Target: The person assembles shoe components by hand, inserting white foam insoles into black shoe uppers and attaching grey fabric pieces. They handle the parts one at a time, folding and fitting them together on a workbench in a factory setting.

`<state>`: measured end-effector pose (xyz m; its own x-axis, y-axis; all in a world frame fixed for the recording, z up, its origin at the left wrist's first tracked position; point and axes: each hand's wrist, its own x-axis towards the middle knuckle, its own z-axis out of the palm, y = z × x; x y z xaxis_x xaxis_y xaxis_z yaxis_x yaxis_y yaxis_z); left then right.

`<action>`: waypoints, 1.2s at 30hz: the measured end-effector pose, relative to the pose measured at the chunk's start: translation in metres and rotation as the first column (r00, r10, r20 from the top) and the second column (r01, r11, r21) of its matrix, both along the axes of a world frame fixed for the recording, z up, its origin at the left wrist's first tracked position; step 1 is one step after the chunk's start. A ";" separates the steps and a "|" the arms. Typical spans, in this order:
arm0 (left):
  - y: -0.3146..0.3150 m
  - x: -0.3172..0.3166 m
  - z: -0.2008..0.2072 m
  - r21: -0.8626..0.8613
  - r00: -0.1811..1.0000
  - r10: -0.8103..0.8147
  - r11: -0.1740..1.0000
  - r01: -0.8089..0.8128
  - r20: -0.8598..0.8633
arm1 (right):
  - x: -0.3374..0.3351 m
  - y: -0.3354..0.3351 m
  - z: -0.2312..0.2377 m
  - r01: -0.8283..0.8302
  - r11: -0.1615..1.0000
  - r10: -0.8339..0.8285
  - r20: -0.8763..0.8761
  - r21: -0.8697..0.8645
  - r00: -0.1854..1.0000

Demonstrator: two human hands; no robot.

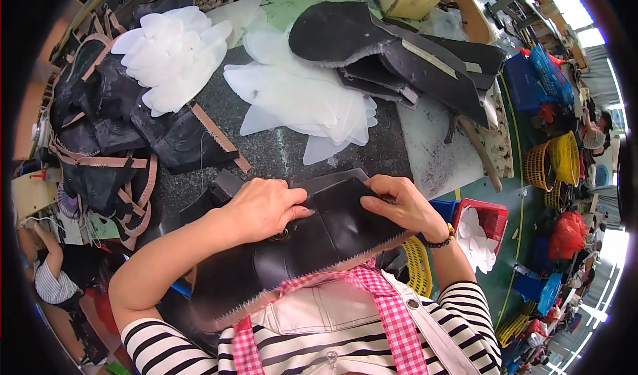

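A wide black leather boot upper (292, 262) with a zigzag-cut, tan-backed edge lies across my front, its toothed edge toward my body. My left hand (266, 205) is closed on its far part, thumb and fingers drawn together. At the right end my right hand (399, 202) grips the far edge, thumb on top and the other fingers partly hidden. Just beyond it, thin white translucent cut sheets (302, 99) lie fanned on the dark speckled tabletop (266, 156).
Black uppers with tan zigzag edges (100, 122) are heaped at the left, beside a second white sheet pile (174, 56). Black padded pieces (392, 49) lie at the far right, near a wooden stick (480, 152). A red basket (488, 219) stands right; another person (60, 275) sits left.
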<state>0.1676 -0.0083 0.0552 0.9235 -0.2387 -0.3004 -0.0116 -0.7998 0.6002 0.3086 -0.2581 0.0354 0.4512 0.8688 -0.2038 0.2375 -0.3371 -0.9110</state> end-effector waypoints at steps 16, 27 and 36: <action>0.005 0.021 -0.012 -0.041 0.996 0.086 0.995 -0.087 -0.032 | -0.001 0.011 0.003 0.018 0.998 -0.007 0.170 -0.060 0.985; -0.007 0.021 -0.014 0.062 0.993 0.118 0.991 -0.116 -0.031 | -0.038 0.033 0.027 -0.064 0.997 0.081 0.746 -0.052 0.661; -0.021 -0.003 0.002 0.051 0.973 0.103 0.992 -0.116 0.209 | 0.005 0.072 0.009 -0.278 0.960 0.227 0.467 0.044 0.855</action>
